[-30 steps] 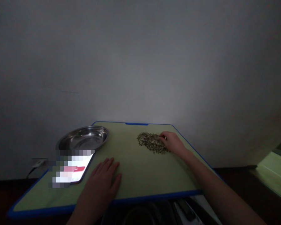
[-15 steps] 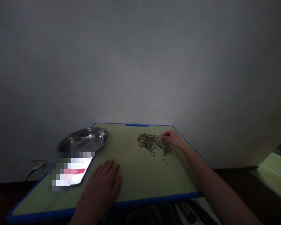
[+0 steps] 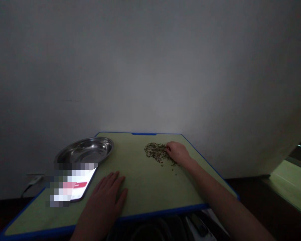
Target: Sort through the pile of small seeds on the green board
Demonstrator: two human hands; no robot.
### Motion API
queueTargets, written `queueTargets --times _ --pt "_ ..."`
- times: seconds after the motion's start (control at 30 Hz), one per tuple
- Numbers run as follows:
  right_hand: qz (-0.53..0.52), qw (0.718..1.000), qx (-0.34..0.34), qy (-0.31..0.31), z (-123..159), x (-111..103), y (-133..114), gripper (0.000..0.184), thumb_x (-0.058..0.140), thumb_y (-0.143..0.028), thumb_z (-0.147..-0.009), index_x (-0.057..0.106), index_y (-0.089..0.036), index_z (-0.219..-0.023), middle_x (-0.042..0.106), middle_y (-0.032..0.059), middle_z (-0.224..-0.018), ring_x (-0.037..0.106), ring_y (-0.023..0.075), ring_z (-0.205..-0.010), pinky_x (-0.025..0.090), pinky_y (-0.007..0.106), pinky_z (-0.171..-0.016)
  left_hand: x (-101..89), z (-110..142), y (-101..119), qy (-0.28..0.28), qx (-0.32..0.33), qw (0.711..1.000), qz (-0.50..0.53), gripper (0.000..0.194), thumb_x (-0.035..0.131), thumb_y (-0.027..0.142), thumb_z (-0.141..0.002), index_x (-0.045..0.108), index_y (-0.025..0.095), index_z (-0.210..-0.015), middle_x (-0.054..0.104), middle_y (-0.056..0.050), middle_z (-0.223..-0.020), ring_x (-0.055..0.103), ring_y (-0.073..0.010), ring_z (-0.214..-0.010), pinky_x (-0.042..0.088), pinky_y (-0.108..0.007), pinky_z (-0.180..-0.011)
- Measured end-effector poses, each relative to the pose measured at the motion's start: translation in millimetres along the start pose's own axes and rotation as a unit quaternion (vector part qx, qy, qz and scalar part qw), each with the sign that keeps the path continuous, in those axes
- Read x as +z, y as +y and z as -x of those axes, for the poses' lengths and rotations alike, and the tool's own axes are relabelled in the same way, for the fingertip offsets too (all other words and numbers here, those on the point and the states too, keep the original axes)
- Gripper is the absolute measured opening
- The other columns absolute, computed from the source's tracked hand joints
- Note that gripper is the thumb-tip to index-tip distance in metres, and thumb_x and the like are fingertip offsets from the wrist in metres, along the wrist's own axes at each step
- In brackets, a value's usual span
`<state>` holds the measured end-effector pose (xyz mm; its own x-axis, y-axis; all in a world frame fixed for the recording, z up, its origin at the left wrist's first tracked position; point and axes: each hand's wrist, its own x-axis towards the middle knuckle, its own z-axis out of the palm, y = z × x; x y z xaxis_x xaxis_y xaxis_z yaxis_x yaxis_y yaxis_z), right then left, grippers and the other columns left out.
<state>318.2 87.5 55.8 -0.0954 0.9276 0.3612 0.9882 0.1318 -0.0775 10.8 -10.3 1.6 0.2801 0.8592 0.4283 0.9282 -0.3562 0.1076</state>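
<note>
My left hand (image 3: 104, 197) lies flat near the table's front edge, fingers stretched and thumb apart, with nothing in it. A phone (image 3: 84, 187) with a lit screen lies just left of it. At the right, my right hand (image 3: 178, 152) is over the edge of a spread of small dark grains or seeds (image 3: 155, 151), its fingers curled together. What the fingers hold, if anything, is hidden. Part of the spread is behind this hand.
A shallow stainless steel basin (image 3: 90, 150) stands at the back left, beyond the phone. The light green table (image 3: 145, 187) has a blue rim and stands against a grey wall (image 3: 150, 67). A charger with a cable (image 3: 35, 180) is at the far left.
My right hand has turned and moved left over the grains. The see-through thing under its fingers earlier no longer shows. The left hand stays flat; the view has shifted slightly.
</note>
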Motion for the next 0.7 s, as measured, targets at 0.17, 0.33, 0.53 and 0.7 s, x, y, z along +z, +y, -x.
queueTargets --times 0.17,0.33,0.53,0.7 --pt "-0.067 0.997 0.007 0.041 2 -12 22 0.018 0.054 -0.028 -0.085 0.070 -0.019 -0.089 0.071 0.0078 -0.091 0.063 0.0199 -0.084 0.043 0.028 -0.074 -2.4 0 1 -0.016 -0.003 1.000 -0.002 0.046 0.040 0.042 -0.085 0.064 0.021 -0.118 0.061 -0.010 -0.131 0.055 -0.0291 -0.122 0.045 -0.049 -0.101" --pt "-0.242 0.963 0.115 0.002 33 -12 90 0.028 0.054 -0.027 -0.076 0.070 -0.013 -0.094 0.065 0.0028 -0.064 0.056 0.0144 -0.055 0.042 0.025 -0.055 -7.9 -1 7 -0.041 -0.011 0.999 0.004 0.046 0.040 0.039 -0.085 0.062 0.020 -0.121 0.058 -0.011 -0.134 0.052 -0.0291 -0.125 0.043 -0.050 -0.103" --pt "-0.261 0.952 0.152 -0.055 79 -10 130 0.033 0.055 -0.030 -0.075 0.069 -0.011 -0.098 0.059 -0.0001 -0.061 0.051 0.0128 -0.053 0.040 0.025 -0.052 -4.5 -1 6 -0.034 -0.018 0.999 0.018 0.048 0.040 0.041 -0.085 0.062 0.018 -0.121 0.057 -0.013 -0.135 0.051 -0.0310 -0.126 0.041 -0.052 -0.105" --pt "-0.254 0.955 0.138 -0.067 85 -6 111 0.033 0.056 -0.031 -0.076 0.069 -0.012 -0.099 0.059 0.0004 -0.062 0.051 0.0146 -0.056 0.038 0.026 -0.054 -2.8 -1 3 -0.022 -0.015 1.000 0.011 0.046 0.041 0.041 -0.085 0.063 0.020 -0.119 0.060 -0.010 -0.132 0.053 -0.0294 -0.124 0.043 -0.049 -0.103"
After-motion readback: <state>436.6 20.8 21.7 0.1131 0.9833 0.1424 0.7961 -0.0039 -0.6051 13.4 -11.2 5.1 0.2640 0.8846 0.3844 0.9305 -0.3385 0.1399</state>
